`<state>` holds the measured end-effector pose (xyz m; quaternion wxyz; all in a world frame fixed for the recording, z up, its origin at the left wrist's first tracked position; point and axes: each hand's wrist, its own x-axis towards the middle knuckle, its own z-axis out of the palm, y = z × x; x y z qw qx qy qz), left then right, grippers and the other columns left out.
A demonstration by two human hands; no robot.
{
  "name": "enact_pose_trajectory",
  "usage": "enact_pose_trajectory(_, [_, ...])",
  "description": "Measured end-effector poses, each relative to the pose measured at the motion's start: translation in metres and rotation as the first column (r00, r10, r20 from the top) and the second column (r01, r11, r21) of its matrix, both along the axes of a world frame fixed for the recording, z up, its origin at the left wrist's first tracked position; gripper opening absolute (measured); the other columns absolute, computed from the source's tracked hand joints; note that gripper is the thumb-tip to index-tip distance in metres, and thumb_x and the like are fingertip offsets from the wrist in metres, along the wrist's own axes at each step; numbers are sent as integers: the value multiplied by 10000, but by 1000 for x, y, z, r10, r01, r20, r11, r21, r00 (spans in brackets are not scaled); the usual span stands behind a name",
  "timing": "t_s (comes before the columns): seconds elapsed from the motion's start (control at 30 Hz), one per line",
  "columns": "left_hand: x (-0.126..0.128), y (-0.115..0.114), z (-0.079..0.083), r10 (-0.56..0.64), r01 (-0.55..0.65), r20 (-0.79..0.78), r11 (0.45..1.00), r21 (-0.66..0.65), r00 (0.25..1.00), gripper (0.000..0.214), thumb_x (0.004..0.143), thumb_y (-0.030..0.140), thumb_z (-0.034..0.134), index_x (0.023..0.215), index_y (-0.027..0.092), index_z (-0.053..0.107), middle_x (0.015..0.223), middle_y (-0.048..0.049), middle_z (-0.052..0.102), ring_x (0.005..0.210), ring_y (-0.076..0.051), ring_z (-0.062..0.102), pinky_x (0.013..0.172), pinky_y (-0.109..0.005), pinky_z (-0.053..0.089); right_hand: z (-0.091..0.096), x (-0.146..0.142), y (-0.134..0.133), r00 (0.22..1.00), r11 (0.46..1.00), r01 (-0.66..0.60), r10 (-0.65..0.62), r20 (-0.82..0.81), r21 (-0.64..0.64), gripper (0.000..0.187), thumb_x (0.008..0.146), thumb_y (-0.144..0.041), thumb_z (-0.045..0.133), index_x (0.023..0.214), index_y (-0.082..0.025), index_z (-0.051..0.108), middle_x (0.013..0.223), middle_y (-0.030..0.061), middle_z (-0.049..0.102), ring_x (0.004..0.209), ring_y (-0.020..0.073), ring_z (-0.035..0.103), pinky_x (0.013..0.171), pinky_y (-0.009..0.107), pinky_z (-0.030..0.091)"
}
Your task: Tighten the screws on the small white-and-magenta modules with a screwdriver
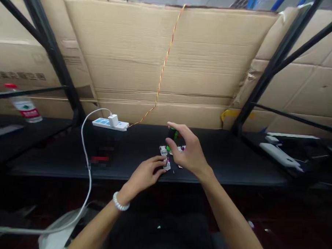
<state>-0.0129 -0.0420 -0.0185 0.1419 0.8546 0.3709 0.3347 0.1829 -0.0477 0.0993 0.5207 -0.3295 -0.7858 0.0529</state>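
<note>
My right hand (188, 151) hovers over the black table (57, 160), its thumb and fingers pinched on a small black part with a green spot (173, 134). Under it lie several small white electronic modules with pink and green bits (165, 151). My left hand (147, 173), with a white bead bracelet on the wrist, rests on the table with its fingertips pressed on one white module (167, 165). The two hands are close together, almost touching.
A white power strip (110, 124) with a white charger plugged in sits at the back left; its white cable (84, 154) loops down off the front edge. A red-yellow twisted wire (164, 62) hangs down the cardboard wall. A plastic bottle (23, 105) stands far left. White devices (280, 153) lie right.
</note>
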Motion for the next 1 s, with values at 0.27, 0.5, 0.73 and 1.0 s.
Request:
enact_pose_trajectory(0.27, [0,0,1,6,-6,-12,1000,-22,1000,213,1007,255,683,1180,233,807,1435,-80,718,1283,-281,718,1171,-428,556,-1,0,-2,1000,999,-12,11,-24,-36,524,985,-137,488,1500,-193,560,1415,149,706,1280,263,687,1133,472,547])
enact_pose_trajectory(0.5, [0,-2,3,7,-7,-16,1000,-27,1000,209,1010,238,673,1171,240,806,1433,-74,720,1270,-276,722,1159,-424,562,-2,-3,1,995,994,93,-92,-33,55,371,936,-317,727,1300,-246,729,1163,101,604,1051,241,653,1002,438,590])
enact_pose_trajectory(0.73, [0,-1,3,8,-8,0,1000,3,1000,198,997,239,690,1156,236,808,1402,-76,738,1253,-268,734,1148,-415,575,-4,0,2,999,1000,-11,12,-37,8,543,995,-160,515,1532,-233,558,1231,110,706,1115,237,690,1046,433,567])
enact_pose_trajectory(1.0, [-1,0,-1,4,-4,13,1000,-1,1000,220,1004,249,682,1189,245,801,1435,-73,721,1282,-271,719,1155,-428,569,-5,5,0,997,997,68,-70,-34,-42,471,958,-238,669,1429,-265,649,1088,70,680,841,191,648,814,365,620])
